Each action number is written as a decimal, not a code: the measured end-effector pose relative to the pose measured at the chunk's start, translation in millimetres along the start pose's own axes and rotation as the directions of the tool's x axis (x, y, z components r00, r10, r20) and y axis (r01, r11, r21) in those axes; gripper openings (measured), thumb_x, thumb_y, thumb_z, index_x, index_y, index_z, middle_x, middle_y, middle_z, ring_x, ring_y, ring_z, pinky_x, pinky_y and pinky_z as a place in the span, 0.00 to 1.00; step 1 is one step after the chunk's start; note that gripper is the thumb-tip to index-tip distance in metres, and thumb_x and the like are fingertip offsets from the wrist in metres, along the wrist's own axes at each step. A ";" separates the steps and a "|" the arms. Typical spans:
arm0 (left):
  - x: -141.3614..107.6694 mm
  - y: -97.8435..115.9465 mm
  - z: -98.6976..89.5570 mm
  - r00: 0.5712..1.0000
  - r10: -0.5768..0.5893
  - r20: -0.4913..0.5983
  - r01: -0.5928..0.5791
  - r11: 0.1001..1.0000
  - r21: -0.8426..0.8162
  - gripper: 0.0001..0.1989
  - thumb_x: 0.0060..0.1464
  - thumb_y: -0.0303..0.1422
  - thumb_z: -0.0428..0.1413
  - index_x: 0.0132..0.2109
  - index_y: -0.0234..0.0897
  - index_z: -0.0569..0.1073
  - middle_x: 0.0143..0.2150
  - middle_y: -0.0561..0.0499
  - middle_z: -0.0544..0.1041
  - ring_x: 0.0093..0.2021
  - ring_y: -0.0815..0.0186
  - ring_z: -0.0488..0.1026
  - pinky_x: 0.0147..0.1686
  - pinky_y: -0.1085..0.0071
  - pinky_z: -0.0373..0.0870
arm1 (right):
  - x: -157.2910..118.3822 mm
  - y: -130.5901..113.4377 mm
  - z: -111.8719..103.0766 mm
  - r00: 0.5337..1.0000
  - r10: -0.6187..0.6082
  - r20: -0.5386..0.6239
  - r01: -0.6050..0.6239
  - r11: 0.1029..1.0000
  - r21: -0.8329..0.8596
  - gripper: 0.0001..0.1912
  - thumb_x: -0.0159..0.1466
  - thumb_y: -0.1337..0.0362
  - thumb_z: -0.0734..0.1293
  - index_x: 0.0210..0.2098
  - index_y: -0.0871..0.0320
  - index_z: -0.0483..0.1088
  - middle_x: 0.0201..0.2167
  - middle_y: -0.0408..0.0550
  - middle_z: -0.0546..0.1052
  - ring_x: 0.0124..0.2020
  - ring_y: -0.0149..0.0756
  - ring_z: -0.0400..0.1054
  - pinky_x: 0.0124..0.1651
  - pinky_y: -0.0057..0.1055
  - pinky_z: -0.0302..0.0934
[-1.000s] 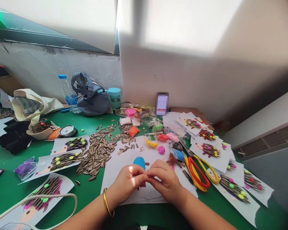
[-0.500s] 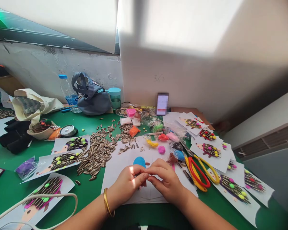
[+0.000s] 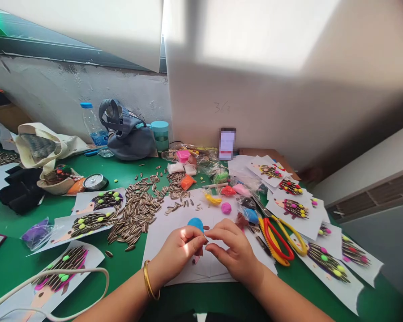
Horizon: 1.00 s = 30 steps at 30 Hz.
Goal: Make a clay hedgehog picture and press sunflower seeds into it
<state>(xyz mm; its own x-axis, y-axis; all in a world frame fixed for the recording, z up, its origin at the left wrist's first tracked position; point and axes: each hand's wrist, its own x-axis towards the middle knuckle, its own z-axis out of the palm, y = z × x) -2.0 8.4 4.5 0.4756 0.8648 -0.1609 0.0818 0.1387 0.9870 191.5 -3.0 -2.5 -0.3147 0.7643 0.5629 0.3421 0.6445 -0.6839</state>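
My left hand (image 3: 178, 251), with a gold bangle at its wrist, is pinched above a white paper sheet (image 3: 159, 257). What its fingertips hold is too small and hidden to make out. Close by on the right, my right hand (image 3: 234, 249) has thumb and forefinger apart, with nothing visible between them. Just behind my left fingers a flat blue clay shape (image 3: 195, 222) lies on the sheet, partly covered, with a small brown piece (image 3: 206, 227) at its edge. Further back on the sheet is a pink clay ball (image 3: 226, 208).
Sunflower seeds (image 3: 137, 212) are heaped left of the sheet. Scissors (image 3: 280, 241) and bagged clay (image 3: 251, 216) lie to the right. Seed-and-clay hedgehog cards (image 3: 292, 210) flank both sides. A phone (image 3: 226, 144), a grey bag (image 3: 130, 138) and a bottle (image 3: 96, 127) stand behind.
My fingertips were touching; now the hands are slightly apart, and my right thumb and forefinger have spread. The left hand stays pinched in about the same place.
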 end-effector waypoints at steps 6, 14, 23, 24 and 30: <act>-0.2 -0.7 -0.6 0.999 0.035 0.015 -0.036 0.999 0.025 0.22 0.62 0.50 0.50 0.33 0.35 0.73 0.25 0.52 0.72 0.26 0.68 0.68 0.31 0.71 0.66 | -0.4 -1.8 1.0 1.000 -0.023 -0.020 0.022 0.997 -0.070 0.07 0.67 0.68 0.67 0.43 0.53 0.75 0.32 0.46 0.74 0.35 0.36 0.68 0.38 0.33 0.65; -0.5 -4.1 1.3 0.999 0.014 -0.033 -0.013 0.999 0.045 0.18 0.58 0.47 0.57 0.34 0.34 0.73 0.24 0.54 0.72 0.24 0.68 0.68 0.28 0.71 0.64 | 1.3 -2.3 2.8 1.000 0.003 0.021 -0.003 0.999 -0.035 0.13 0.64 0.67 0.69 0.49 0.53 0.74 0.37 0.48 0.76 0.39 0.38 0.69 0.40 0.35 0.66; 0.4 -4.3 1.4 0.999 0.026 0.021 -0.026 0.999 0.042 0.22 0.61 0.50 0.52 0.31 0.34 0.73 0.26 0.52 0.71 0.25 0.69 0.67 0.30 0.71 0.65 | -0.9 -1.6 3.9 1.000 0.024 -0.016 -0.024 1.000 -0.010 0.08 0.67 0.68 0.67 0.44 0.53 0.75 0.34 0.47 0.75 0.38 0.36 0.69 0.40 0.34 0.65; 0.3 -3.9 1.4 1.000 0.012 0.025 -0.013 0.999 0.036 0.21 0.60 0.49 0.54 0.33 0.34 0.74 0.26 0.53 0.71 0.25 0.69 0.67 0.29 0.72 0.65 | -1.0 -1.5 4.3 1.000 0.028 -0.011 -0.028 0.999 -0.020 0.08 0.67 0.68 0.67 0.44 0.53 0.75 0.34 0.47 0.75 0.38 0.37 0.69 0.41 0.34 0.66; 0.5 -1.1 0.8 1.000 -0.017 -0.003 0.017 0.999 -0.031 0.18 0.57 0.47 0.58 0.37 0.33 0.74 0.26 0.53 0.72 0.25 0.68 0.68 0.29 0.71 0.66 | -0.7 0.7 2.0 0.999 0.030 0.033 -0.028 0.998 -0.057 0.11 0.66 0.65 0.68 0.49 0.52 0.74 0.37 0.48 0.76 0.39 0.38 0.70 0.41 0.35 0.66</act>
<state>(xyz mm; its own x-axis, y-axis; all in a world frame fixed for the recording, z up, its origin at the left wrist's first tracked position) -1.1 8.3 3.4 0.4711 0.8640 -0.1777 0.0625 0.1682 0.9838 190.2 -3.2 -4.2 -0.3331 0.7824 0.5263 0.4005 0.6227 -0.6722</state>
